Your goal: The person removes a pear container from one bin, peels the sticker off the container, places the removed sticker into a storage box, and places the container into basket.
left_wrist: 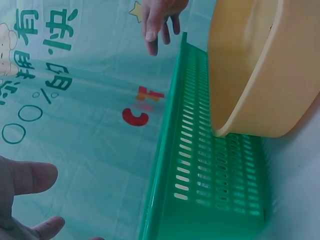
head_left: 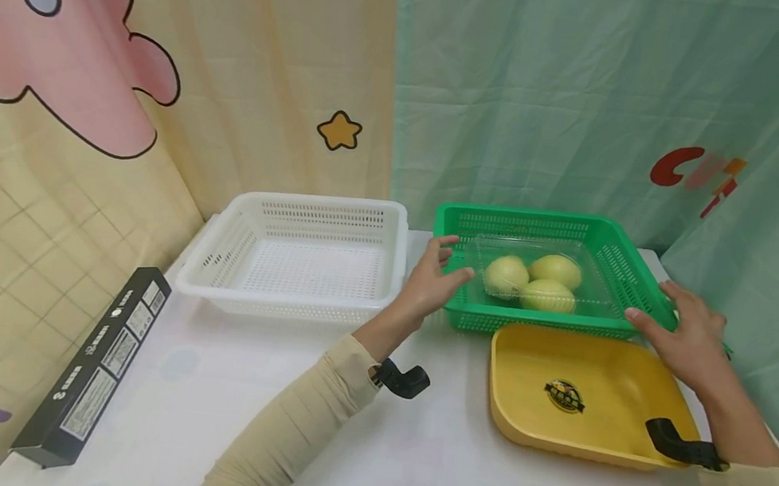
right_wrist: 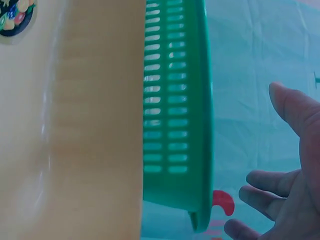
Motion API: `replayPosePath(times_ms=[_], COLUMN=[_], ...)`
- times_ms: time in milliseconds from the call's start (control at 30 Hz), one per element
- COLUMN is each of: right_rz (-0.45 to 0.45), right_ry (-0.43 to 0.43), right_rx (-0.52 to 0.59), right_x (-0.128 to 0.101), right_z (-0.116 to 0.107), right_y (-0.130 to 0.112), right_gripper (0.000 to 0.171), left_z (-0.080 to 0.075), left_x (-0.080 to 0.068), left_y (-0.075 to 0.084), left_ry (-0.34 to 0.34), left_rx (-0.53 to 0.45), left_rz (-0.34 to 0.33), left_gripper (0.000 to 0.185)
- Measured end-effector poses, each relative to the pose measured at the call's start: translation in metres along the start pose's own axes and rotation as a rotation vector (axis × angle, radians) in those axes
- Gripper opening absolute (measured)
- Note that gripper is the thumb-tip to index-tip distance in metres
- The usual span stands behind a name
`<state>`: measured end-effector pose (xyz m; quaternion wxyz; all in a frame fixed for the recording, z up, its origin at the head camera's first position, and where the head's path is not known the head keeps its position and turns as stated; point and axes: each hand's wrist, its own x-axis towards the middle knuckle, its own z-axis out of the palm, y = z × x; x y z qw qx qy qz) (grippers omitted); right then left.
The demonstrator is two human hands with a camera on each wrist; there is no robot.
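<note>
A green slotted basket (head_left: 619, 257) stands at the back right. In it lies a clear plastic box (head_left: 594, 282) with three round pale-yellow fruits (head_left: 548, 295), whose kind I cannot tell. My left hand (head_left: 434, 280) is by the basket's left end, fingers spread and holding nothing. At the opposite end is my right hand (head_left: 692, 334), its thumb and fingers apart. Both wrist views show gaps between the hands and the basket: the left hand (left_wrist: 25, 195) at the lower left, the right hand (right_wrist: 295, 175) at the right edge.
A yellow tray (head_left: 585, 422) with a round black label sits in front of the green basket, under the right forearm. To the left stands a white slotted basket (head_left: 311, 298). A long black box (head_left: 98, 362) lies along the table's left side. Printed curtains (head_left: 522, 90) hang behind.
</note>
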<state>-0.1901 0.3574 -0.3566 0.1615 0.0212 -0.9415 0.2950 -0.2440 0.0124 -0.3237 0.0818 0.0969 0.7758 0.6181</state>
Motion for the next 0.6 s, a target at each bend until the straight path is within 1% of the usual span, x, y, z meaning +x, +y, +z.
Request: replayPosePath(times_ms=[100,267,500,600], right_rz=[-0.007,-0.032,-0.125,-0.133], right_ry=[0.012,0.032,0.037,0.027], right_rx=[0.002,0.036,0.101,0.11], right_x=[-0.002,-0.004,-0.01,-0.012], right_z=[0.0,0.001,0.007,0.009], right_y=[-0.008,-0.025,-0.048,-0.058], right_gripper=[0.073,0.07,0.067,0.068], left_z=[-0.006,-0.015,-0.029,-0.036], left_x=[-0.007,-0.017,-0.029,-0.035], left_y=[0.0,0.0,-0.003,-0.005], left_ry=[0.006,0.015,0.038,0.052], left_rx=[0.006,0.018,0.021,0.036], left_rz=[0.012,0.057,0.086,0.105], left_gripper=[0.058,0.057,0.056,0.055])
